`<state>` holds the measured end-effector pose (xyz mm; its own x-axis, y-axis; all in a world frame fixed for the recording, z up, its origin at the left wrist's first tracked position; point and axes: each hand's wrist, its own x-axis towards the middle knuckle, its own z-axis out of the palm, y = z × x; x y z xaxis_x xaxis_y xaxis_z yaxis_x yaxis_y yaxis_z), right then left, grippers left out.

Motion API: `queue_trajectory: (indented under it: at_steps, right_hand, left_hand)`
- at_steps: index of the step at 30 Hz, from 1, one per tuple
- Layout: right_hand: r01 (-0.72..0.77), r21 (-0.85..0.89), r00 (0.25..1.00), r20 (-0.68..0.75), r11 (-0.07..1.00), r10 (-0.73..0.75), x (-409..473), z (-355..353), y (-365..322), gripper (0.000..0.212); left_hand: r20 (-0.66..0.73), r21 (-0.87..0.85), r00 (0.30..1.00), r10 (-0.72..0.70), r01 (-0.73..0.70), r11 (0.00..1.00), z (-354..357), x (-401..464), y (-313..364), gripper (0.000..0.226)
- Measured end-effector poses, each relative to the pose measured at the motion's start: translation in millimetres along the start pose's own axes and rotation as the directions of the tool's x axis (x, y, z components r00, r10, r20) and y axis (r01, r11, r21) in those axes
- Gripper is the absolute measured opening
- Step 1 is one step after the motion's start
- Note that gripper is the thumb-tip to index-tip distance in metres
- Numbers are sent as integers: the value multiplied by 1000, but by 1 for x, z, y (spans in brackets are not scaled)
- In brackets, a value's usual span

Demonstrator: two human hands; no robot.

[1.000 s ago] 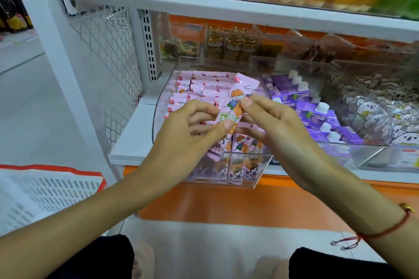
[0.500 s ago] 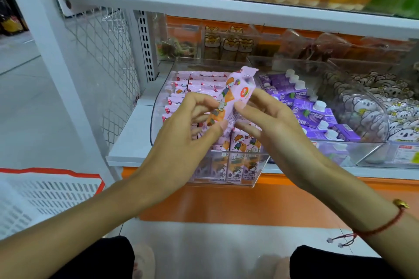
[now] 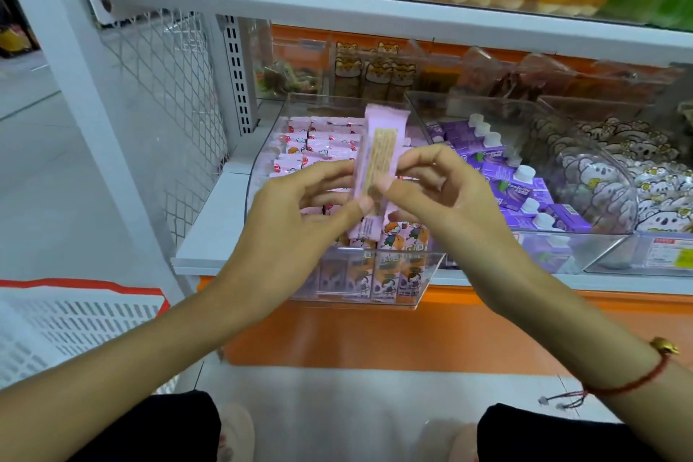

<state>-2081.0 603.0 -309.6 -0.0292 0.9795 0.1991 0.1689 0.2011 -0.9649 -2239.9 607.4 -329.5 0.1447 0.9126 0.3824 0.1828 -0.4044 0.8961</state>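
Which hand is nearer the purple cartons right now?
Right. The right hand sits just left of the purple cartons; the left hand is farther left, beyond the pink packet that both hands pinch.

The left hand point(image 3: 296, 221) and right hand point(image 3: 446, 199) hide part of the pink packet point(image 3: 380, 146), whose print is unreadable.

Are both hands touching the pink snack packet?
Touching. The head view shows the left hand and right hand each pinching the pink snack packet with thumb and fingers.
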Motion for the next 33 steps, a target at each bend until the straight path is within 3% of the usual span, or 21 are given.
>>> queue_trajectory:
  at_steps: [3,7,12,15,19,24,30,33]
  right_hand:
    - [-110,35,994,7,993,110,6,-9,-1,32]
    - [-327,143,942,133,934,309,8,-12,1,45]
    - [-367,161,921,202,916,333,9,-14,6,36]
    - [-327,159,934,204,931,294,9,-15,6,35]
    - [-174,135,973,178,975,149,10,-18,6,28]
    - [-14,50,979,202,999,3,5,-18,3,56]
    - [25,35,998,49,999,-27,0,-10,5,31]
    - [-12,126,999,-36,992,16,-2,-2,5,29]
  left_hand:
    - [78,-148,978,-192,202,968,-3,0,6,28]
    - [254,-271,870,-423,484,832,-3,-4,16,33]
    - [252,-269,833,-493,550,791,-2,-2,17,42]
    - [258,-246,857,-447,505,827,-4,-2,16,34]
    - [160,-170,935,-317,342,924,-10,1,12,44]
    - [106,-38,993,-55,60,997,-13,2,4,39]
    - [99,-36,995,-8,12,999,-5,0,-4,43]
    - [32,108,999,40,-43,993,1,-2,-7,50]
